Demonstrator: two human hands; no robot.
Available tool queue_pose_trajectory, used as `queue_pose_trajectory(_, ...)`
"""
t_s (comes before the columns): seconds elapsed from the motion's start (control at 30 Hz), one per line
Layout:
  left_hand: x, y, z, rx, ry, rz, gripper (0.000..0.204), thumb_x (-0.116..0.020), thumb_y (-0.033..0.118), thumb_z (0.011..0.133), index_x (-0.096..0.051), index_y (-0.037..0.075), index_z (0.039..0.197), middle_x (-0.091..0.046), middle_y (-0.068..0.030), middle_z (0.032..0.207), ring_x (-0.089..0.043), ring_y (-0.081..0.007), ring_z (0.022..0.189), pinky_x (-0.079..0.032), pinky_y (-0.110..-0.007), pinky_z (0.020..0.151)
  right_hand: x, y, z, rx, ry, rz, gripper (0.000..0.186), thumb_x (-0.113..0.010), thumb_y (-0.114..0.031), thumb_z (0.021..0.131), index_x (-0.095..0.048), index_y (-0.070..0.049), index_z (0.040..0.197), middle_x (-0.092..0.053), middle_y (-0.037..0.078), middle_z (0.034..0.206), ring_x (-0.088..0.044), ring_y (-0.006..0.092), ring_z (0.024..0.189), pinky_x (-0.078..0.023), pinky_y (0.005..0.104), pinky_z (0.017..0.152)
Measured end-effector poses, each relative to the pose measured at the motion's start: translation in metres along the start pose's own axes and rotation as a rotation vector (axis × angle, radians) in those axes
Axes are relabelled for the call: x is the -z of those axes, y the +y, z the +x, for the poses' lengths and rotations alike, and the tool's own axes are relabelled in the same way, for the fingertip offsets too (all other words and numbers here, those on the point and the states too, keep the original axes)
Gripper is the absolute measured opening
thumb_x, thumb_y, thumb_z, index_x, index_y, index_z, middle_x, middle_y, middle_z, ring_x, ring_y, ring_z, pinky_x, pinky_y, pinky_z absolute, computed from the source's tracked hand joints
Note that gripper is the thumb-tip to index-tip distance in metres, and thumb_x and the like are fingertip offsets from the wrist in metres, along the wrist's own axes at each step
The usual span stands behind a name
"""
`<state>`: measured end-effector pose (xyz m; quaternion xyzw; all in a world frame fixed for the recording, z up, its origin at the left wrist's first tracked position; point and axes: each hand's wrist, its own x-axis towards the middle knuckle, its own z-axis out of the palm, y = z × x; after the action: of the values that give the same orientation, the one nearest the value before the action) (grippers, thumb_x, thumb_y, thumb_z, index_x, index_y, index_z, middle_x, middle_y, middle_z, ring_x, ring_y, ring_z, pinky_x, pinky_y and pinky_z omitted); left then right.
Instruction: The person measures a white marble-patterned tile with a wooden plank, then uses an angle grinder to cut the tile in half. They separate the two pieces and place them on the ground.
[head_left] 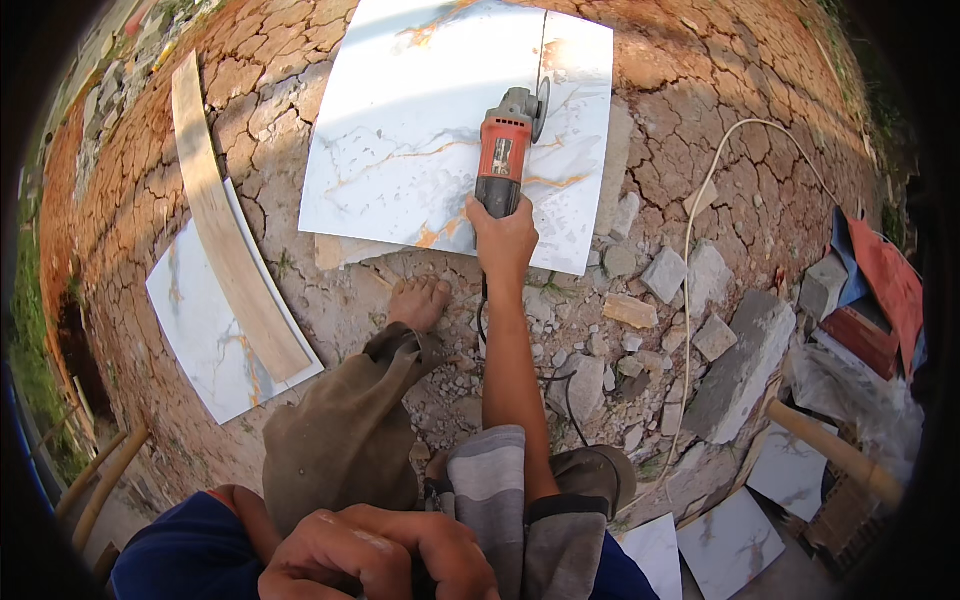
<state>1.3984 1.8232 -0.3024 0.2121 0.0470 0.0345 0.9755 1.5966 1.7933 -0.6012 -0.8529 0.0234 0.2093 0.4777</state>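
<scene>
My right hand (506, 236) is wrapped round the black rear body of a red and black angle grinder (503, 155). The grinder's thin disc (541, 110) stands on edge over a large white marble-patterned tile (400, 190). A dark straight line runs on the tile from the disc toward its far edge. Pale dust and flecks lie on the tile's surface. Close to my body at the lower edge, my left hand (380, 555) has its fingers curled in; whatever they may hold is hidden. My bare foot (418, 302) rests just in front of the tile's near edge.
A wood-look plank (225, 215) lies across another marble-patterned tile (195, 330) at left. Broken stones (664, 274) and a grey slab (742, 368) cover the ground at right. A pale cable (690, 250) loops past them. Cut tile pieces (731, 543) lie at lower right.
</scene>
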Motion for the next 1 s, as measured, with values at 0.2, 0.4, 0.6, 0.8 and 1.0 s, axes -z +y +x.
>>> queue_pose_trajectory(0.2,-0.001,-0.001,0.0,-0.008,0.004,-0.005,0.027,-0.059,0.028,0.098,-0.066,0.005,0.084,-0.065,-0.0178,0.1,-0.067,-0.0344,0.096,-0.056,-0.043,0.083,0.003,0.006,-0.015,0.0,0.007,-0.026,0.068,-0.083,-0.037,0.076,-0.061,0.006,0.122,-0.074,0.025,0.097,-0.073,0.0417,0.089,-0.055,0.0475,0.082)
queue_pose_trajectory(0.4,-0.003,-0.003,-0.003,-0.02,0.02,-0.012,0.027,-0.06,0.028,0.097,-0.066,0.005,0.084,-0.065,-0.0177,0.1,-0.067,-0.0338,0.095,-0.056,-0.043,0.083,0.005,0.011,-0.023,0.019,0.018,0.0,0.069,-0.083,-0.036,0.076,-0.06,0.007,0.125,-0.074,0.024,0.097,-0.073,0.0406,0.09,-0.055,0.047,0.083)
queue_pose_trajectory(0.6,-0.003,-0.004,-0.006,-0.015,0.016,-0.012,0.027,-0.062,0.028,0.097,-0.067,0.005,0.084,-0.065,-0.0178,0.099,-0.067,-0.0332,0.094,-0.056,-0.043,0.084,0.007,0.016,-0.027,0.036,0.006,0.012,0.07,-0.083,-0.036,0.076,-0.06,0.007,0.125,-0.074,0.024,0.097,-0.073,0.0404,0.09,-0.055,0.0462,0.083)
queue_pose_trajectory(0.8,-0.004,-0.004,-0.005,-0.009,0.016,0.007,0.027,-0.062,0.029,0.096,-0.067,0.005,0.084,-0.065,-0.0179,0.099,-0.067,-0.0329,0.092,-0.057,-0.044,0.084,0.007,0.023,-0.037,0.031,0.013,0.0,0.07,-0.083,-0.036,0.076,-0.059,0.007,0.126,-0.073,0.026,0.099,-0.073,0.0409,0.091,-0.055,0.0465,0.083)
queue_pose_trajectory(1.0,-0.004,-0.006,-0.006,-0.013,0.004,0.029,0.028,-0.062,0.03,0.096,-0.067,0.005,0.084,-0.065,-0.0177,0.098,-0.067,-0.0326,0.091,-0.057,-0.043,0.083,0.006,0.031,-0.049,0.048,0.048,0.045,0.066,-0.085,-0.035,0.077,-0.062,0.006,0.122,-0.074,0.021,0.1,-0.072,0.0329,0.089,-0.055,0.042,0.082)
